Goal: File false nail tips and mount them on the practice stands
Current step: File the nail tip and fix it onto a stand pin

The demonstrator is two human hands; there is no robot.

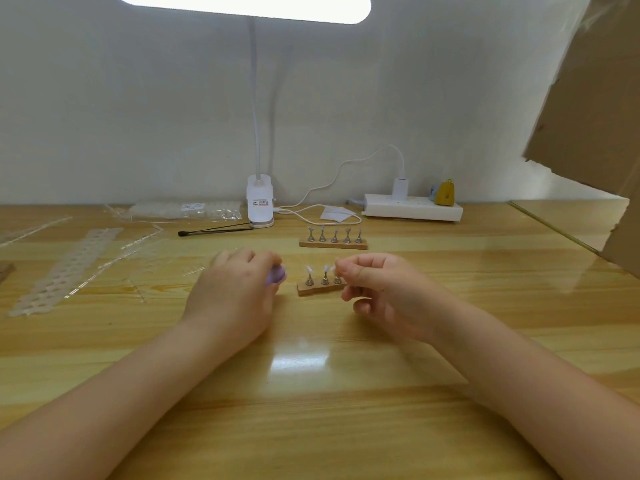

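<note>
Your left hand (239, 289) curls its grip round a small purple thing (276, 274), maybe the file; it is blurry. Your right hand (381, 289) has its fingers curled, and finger and thumb pinch a pale nail tip (333, 270) at the third peg of the near stand (320, 288). Two pegs on that stand already hold a white tip (308, 270). The far stand (333, 242) sits behind it with five bare pegs. Both stands rest on the wooden table (311, 393). Strips of clear nail tips (69, 268) lie to your left. A white lamp clip (260, 204) stands at the back.
</note>
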